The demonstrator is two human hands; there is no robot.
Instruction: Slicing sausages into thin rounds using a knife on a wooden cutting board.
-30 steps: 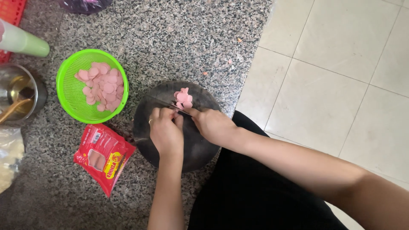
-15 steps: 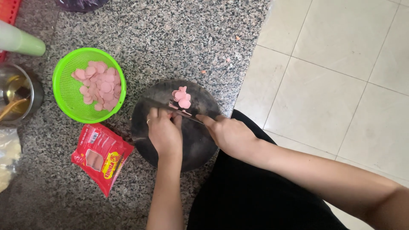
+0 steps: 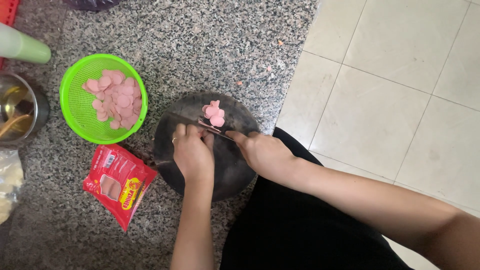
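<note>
Left hand (image 3: 192,152): fingers curled down on a pink sausage piece, pinning it to the dark round cutting board (image 3: 225,175).
Right hand (image 3: 265,152): fingers wrapped round the knife (image 3: 207,125), blade beside the left fingertips.
Cut slices (image 3: 214,113): heaped at the board's far edge, clear of the blade.
Green basket (image 3: 80,115): left of the board on the worktop (image 3: 210,45), holding more slices.
Packet (image 3: 117,185): red with yellow patch, flat, near the basket.
</note>
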